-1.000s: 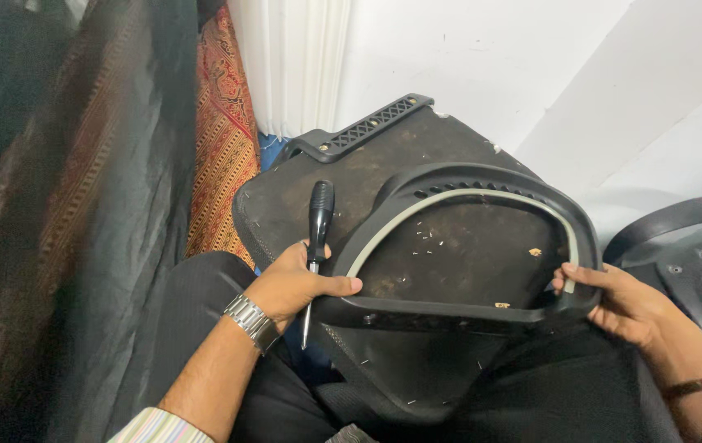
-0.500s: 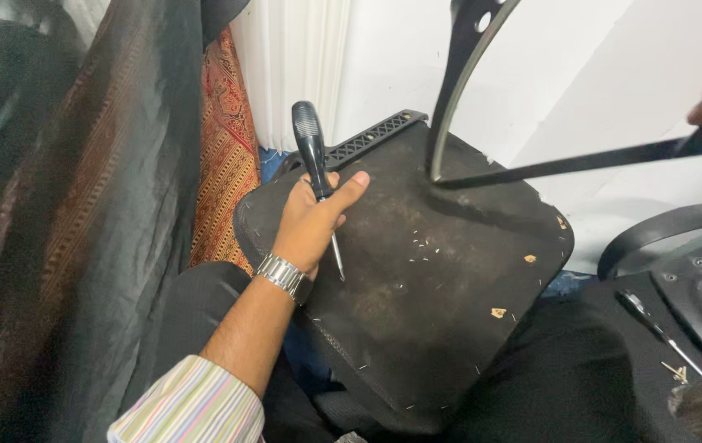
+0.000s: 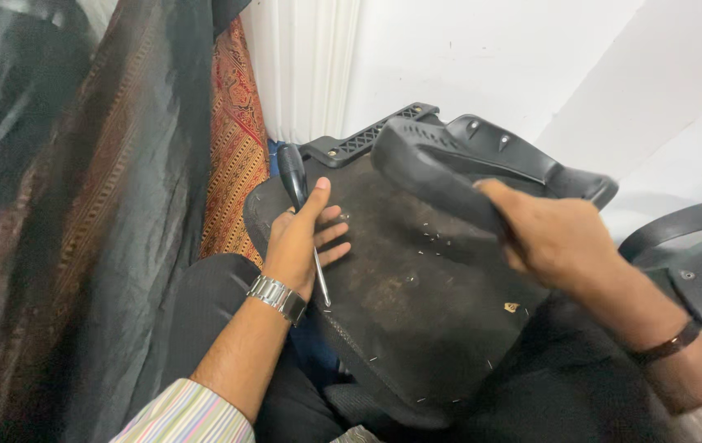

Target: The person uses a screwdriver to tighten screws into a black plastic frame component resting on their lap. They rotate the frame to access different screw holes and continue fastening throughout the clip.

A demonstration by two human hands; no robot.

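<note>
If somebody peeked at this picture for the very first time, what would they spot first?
Probably the big black chair seat panel lying across the person's lap in the middle. The right hand grips a curved black plastic frame above its far edge. The left hand rests on the panel's left side, holding a black-handled screwdriver.

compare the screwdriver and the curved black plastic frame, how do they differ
The screwdriver is thin and straight, in the left hand; the curved plastic frame is wide, in the right hand. The screwdriver lies against the seat panel; the frame is lifted above it. Both have black parts.
</note>
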